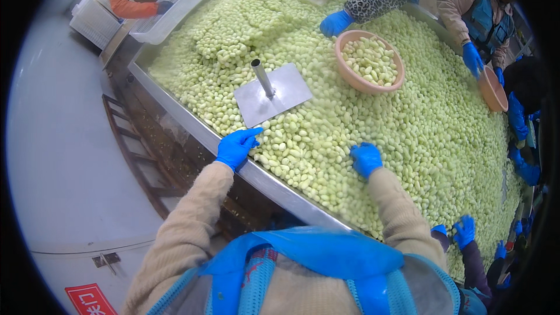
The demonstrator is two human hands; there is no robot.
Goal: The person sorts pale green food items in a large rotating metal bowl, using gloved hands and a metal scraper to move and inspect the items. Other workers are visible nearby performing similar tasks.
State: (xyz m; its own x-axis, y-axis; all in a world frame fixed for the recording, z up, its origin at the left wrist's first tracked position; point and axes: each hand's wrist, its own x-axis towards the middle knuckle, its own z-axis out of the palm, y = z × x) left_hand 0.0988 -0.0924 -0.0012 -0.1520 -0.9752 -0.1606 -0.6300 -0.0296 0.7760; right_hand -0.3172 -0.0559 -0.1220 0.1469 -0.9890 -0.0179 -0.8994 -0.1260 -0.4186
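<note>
Steel table [275, 186], pale green oval fruits [318, 140] around silver metal plate [286, 92]. Blue-gloved left hand [237, 148] nearer, just below plate, index pointing right; blue-gloved right hand [366, 160] lower-right, fingers on fruits. Can't tell if pinching.

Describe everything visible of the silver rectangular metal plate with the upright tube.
The silver rectangular metal plate looks smooth and shiny, with a bright reflection on its surface. A hollow round metal tube stands up from about its middle, open at the top and dark inside. The plate lies flat-side down on the heap of pale green oval pieces. The blue-gloved left hand is close to its near corner; whether they touch is unclear.
</note>
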